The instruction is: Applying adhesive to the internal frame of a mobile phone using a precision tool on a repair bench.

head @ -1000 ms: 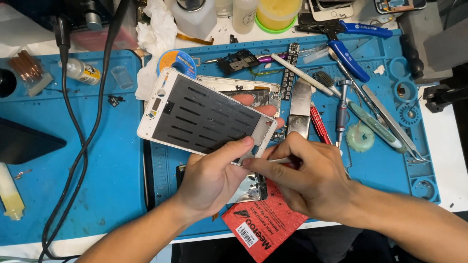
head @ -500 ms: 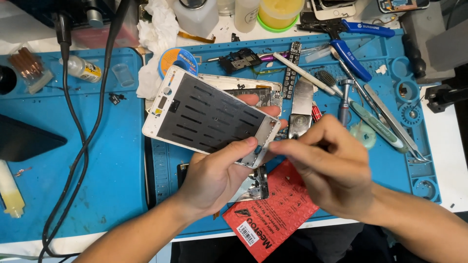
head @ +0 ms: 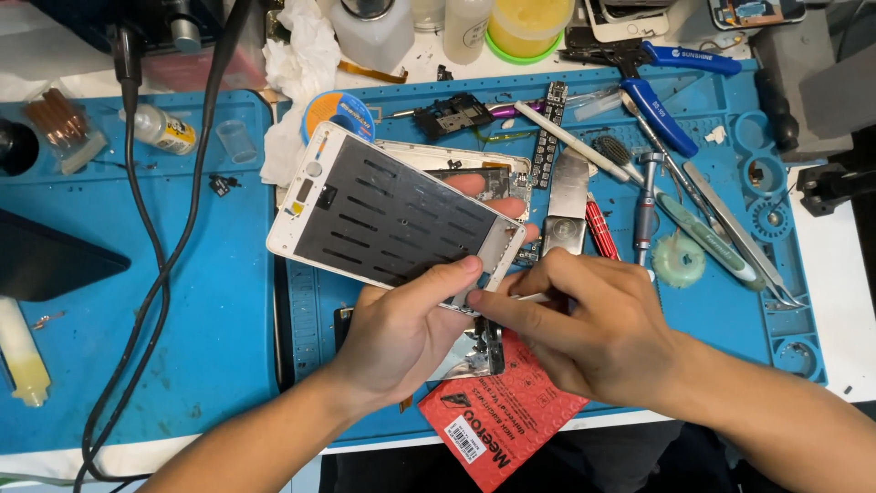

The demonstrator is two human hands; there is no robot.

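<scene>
My left hand [head: 401, 333] grips the near end of a white phone screen frame [head: 383, 215], its dark slotted back facing up and tilted above the blue mat [head: 210, 301]. The fingertips of that hand show past the frame's far edge, near an opened phone body [head: 497, 173] that lies beneath. My right hand [head: 593, 333] pinches a thin white tool [head: 534, 298], whose tip touches the frame's lower right corner beside my left thumb.
A red card package [head: 502, 415] lies under my hands at the mat's near edge. Tweezers [head: 744, 237], screwdrivers [head: 643, 205], blue-handled pliers [head: 671, 87], a metal spatula [head: 568, 205] and a solder reel [head: 339, 114] lie around. A black cable [head: 160, 274] crosses the left mat; bottles [head: 465, 23] stand behind.
The frame has shifted slightly right and tilted. My right hand has moved closer to its lower corner with the thin tool.
</scene>
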